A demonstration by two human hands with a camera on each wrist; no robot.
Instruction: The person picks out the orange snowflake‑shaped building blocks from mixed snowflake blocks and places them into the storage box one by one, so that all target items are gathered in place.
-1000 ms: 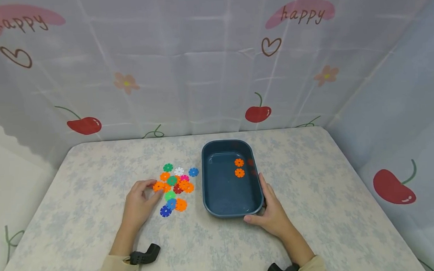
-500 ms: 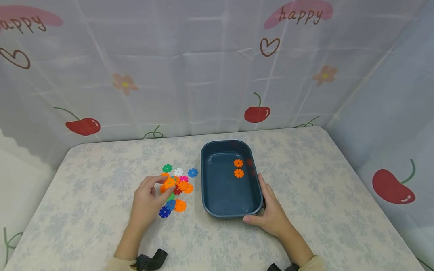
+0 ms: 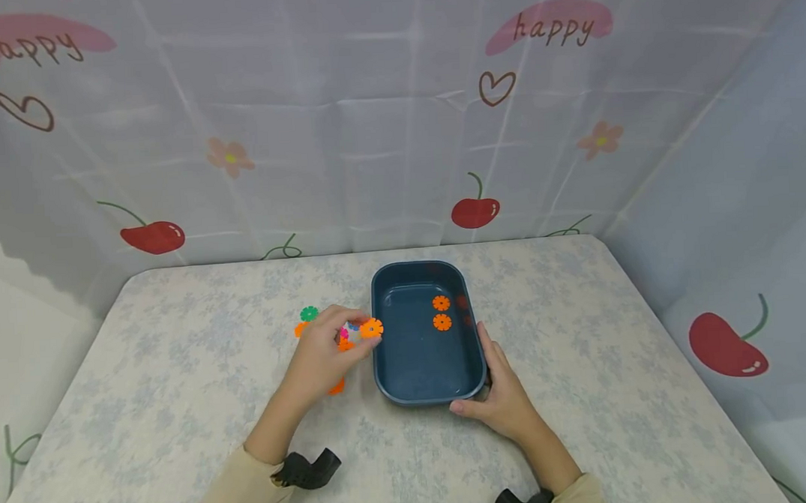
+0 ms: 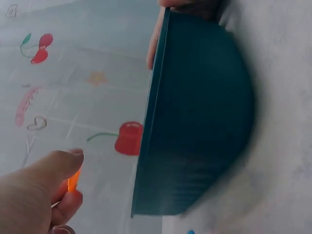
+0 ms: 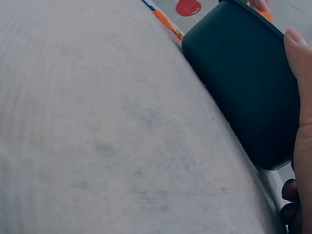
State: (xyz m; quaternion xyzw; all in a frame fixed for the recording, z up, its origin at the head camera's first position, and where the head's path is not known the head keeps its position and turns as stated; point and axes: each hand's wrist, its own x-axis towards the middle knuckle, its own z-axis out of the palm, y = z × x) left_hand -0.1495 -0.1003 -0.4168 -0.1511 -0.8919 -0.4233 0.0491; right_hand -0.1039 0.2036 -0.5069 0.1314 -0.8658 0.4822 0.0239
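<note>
A: Head view's up on my screen, and the left hand [image 3: 323, 360] has an orange disc [image 3: 371, 328] pinched between thumb and fingertips, right by the left rim of the dark blue box [image 3: 415, 363]!

B: From my seat I read that disc as small, round and bright, with a notched edge like a little flower. And the right hand [image 3: 507, 397]?

A: Gripping the box at its near right corner, thumb at the near rim, fingers along the side. Inside I see two orange discs [image 3: 442, 322], one behind the other, and left of the box, loose discs [image 3: 309, 313] on the desk [image 3: 179, 381], green, orange and pink among them, partly behind the left hand.

B: Over to the left wrist: I get the held disc nearly edge-on, a thin orange sliver between thumb and finger, apart from the box wall. The box is a big, smooth, dark teal shape here!

A: Right wrist, then: I've got the thumb over the rim, a bit of orange and fingertips showing beyond it, and more discs lying flat past the box's far corner.
</note>
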